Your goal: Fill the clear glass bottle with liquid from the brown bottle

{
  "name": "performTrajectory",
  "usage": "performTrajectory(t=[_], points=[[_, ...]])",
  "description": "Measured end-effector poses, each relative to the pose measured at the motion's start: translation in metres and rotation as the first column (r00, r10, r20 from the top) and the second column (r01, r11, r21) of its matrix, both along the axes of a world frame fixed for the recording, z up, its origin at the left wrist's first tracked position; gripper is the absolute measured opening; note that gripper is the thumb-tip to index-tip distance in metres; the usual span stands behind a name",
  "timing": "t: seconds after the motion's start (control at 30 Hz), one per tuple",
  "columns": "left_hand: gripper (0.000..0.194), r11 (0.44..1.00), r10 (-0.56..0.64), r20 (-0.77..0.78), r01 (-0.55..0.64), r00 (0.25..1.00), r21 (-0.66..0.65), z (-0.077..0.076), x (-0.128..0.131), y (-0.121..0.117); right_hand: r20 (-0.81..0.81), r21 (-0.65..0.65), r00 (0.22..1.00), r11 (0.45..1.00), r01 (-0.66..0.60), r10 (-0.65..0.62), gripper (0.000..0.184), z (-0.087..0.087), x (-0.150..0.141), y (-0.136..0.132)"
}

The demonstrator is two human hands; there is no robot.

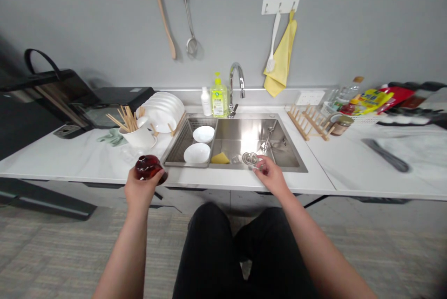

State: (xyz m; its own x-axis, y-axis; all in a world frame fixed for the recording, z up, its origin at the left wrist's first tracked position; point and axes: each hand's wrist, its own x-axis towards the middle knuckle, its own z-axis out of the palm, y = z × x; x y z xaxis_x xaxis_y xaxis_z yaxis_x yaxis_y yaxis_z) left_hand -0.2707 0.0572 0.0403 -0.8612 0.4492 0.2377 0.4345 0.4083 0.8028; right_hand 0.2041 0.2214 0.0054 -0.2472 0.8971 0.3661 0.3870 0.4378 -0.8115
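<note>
Left hand (138, 191), left of centre, fingers wrapped round red bottle (146, 163). Right hand (268, 172), right of centre, fingers curled near drain (249, 157); can't tell if pinching anything. Mid-frame: sponge (220, 158) in sink (237, 133), bowls (197, 153) to its left. Behind, upper centre: soap (218, 102), tap (231, 87). Upper right: yellow cloth (284, 59) on wall (223, 19).

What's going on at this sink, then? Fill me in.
A person is at a kitchen sink. Their left hand grips a round red bottle, near the counter's front edge. Their right hand is over the basin beside the drain strainer; whether it holds anything small is unclear. Two white bowls sit in the wire basket on the sink's left side, and no water shows running from the tap.
</note>
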Motion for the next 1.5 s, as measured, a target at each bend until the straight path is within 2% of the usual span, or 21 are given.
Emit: performTrajectory(t=[0.23,0.4,0.6,0.7,0.8,0.83,0.9,0.97,1.03,1.07,1.13,1.17,1.23,1.33,1.5], points=[[0.083,0.996,0.07,-0.027,-0.071,0.997,-0.054,-0.005,-0.031,0.0,-0.015,-0.058,0.999,0.998,-0.029,0.028,0.04,0.002,0.003,0.0],[0.086,0.992,0.096,-0.026,-0.098,0.995,-0.077,-0.007,-0.05,0.005,0.002,-0.075,0.998,0.996,-0.056,0.057,0.038,0.006,0.004,-0.002],[0.09,0.992,0.09,-0.034,-0.093,0.995,-0.08,-0.01,-0.068,0.016,0.004,-0.067,0.999,0.997,-0.048,0.048,0.037,0.001,0.004,0.0],[0.098,0.994,0.074,-0.023,-0.076,0.997,-0.078,-0.008,-0.064,0.016,-0.004,-0.066,0.998,0.996,-0.057,0.057,0.036,-0.001,0.005,0.0],[0.114,0.994,0.098,-0.153,-0.089,0.983,0.065,-0.008,-0.045,0.007,-0.03,-0.084,0.998,0.995,-0.061,0.059,0.036,0.0,0.005,0.0],[0.111,0.986,0.126,-0.229,-0.097,0.965,0.136,-0.009,-0.034,0.002,-0.041,-0.093,0.998,0.994,-0.06,0.057,0.035,0.0,0.006,0.0],[0.087,0.967,0.165,-0.368,-0.076,0.915,0.243,-0.01,-0.008,-0.005,-0.053,-0.104,0.998,0.993,-0.052,0.046,0.03,0.001,0.008,0.0],[0.06,0.965,0.057,-0.444,0.065,0.894,0.256,-0.011,0.022,-0.005,-0.05,-0.104,0.998,0.994,-0.03,0.025,0.037,0.001,0.009,0.002],[0.037,0.941,-0.169,-0.438,0.278,0.883,0.196,-0.011,0.052,0.005,-0.037,-0.1,0.999,0.995,-0.014,0.01,0.05,0.0,0.011,0.003],[0.032,0.912,-0.295,-0.388,0.379,0.873,0.159,-0.011,0.066,0.013,-0.029,-0.1,1.0,0.995,-0.012,0.009,0.054,0.0,0.011,0.004],[0.045,0.821,-0.527,-0.2,0.556,0.826,0.131,-0.012,0.091,0.033,-0.019,-0.105,1.0,0.994,-0.02,0.018,0.059,-0.001,0.012,0.005],[0.055,0.776,-0.605,-0.101,0.614,0.789,0.145,-0.014,0.101,0.043,-0.018,-0.108,1.0,0.994,-0.026,0.024,0.062,-0.002,0.012,0.006],[0.068,0.725,-0.678,0.014,0.666,0.735,0.174,-0.018,0.118,0.061,-0.027,-0.113,0.999,0.993,-0.038,0.035,0.065,-0.002,0.012,0.006],[0.073,0.691,-0.72,0.069,0.705,0.69,0.159,-0.025,0.133,0.078,-0.042,-0.12,0.998,0.991,-0.056,0.051,0.067,-0.003,0.013,0.006],[0.075,0.644,-0.764,0.125,0.756,0.633,0.112,-0.025,0.132,0.083,-0.046,-0.127,0.998,0.99,-0.058,0.053,0.066,-0.003,0.013,0.006]])
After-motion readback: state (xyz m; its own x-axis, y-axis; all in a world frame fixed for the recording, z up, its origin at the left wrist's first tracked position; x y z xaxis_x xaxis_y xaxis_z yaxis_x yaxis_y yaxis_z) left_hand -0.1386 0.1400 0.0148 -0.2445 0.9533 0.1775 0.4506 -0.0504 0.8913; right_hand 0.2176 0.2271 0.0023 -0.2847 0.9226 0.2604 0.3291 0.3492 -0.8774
